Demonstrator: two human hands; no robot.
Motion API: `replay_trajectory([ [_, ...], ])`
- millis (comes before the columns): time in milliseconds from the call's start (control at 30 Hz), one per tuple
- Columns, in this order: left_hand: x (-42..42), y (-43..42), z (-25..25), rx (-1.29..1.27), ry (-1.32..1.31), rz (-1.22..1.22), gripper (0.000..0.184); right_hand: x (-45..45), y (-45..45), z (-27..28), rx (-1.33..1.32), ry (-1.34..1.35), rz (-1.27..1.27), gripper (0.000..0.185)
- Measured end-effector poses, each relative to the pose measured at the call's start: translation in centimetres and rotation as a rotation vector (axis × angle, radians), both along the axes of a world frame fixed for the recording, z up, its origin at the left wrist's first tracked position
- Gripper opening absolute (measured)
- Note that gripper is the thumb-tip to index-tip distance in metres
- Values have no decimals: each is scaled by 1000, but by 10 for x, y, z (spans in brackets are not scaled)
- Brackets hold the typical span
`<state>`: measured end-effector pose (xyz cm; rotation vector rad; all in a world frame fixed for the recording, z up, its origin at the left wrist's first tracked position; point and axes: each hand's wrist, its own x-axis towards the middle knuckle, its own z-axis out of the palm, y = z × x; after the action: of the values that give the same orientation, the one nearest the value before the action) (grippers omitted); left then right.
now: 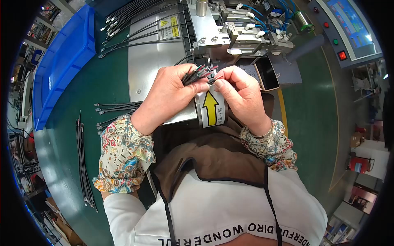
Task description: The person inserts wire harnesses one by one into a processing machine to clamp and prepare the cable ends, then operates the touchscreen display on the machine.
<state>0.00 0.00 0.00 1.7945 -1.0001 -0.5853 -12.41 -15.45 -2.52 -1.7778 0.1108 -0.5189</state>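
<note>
My left hand (172, 88) is wrapped round a bundle of black cables (192, 78), whose stripped ends show red and green wires. Close beside it, my right hand (242, 90) pinches the thin end of one cable (217, 77) between thumb and forefinger. Both hands are over the front of a metal machine (209, 37), just above a label with a yellow arrow (211, 108). More black cables (156, 41) lie across the machine's metal cover (141, 76), behind my left hand.
A blue bin (67, 61) stands at the left on the green table (57, 156). Another cable bundle (83, 164) lies near it. At the upper right are a control panel (349, 30) and an open black box (266, 74).
</note>
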Motion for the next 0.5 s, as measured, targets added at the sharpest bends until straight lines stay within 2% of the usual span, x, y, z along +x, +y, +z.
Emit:
replay_trajectory([
  [67, 2, -2, -2, -99, -9, 78, 10, 0, -1, 0, -11, -8, -16, 7],
  [167, 10, 3, 12, 6, -106, 150, 7, 0, 0, -2, 65, 0, -43, 7],
  [300, 3, -3, -3, -200, -270, -39, 12, -1, 0, 0, 101, -18, -30, 8],
  [333, 2, -1, 2, -91, -141, -38, 12, -1, 0, 1, 104, -17, -21, 8],
  [500, 0, 0, 4, -9, -119, 5, 10, 0, 2, -2, 114, -4, -35, 7],
])
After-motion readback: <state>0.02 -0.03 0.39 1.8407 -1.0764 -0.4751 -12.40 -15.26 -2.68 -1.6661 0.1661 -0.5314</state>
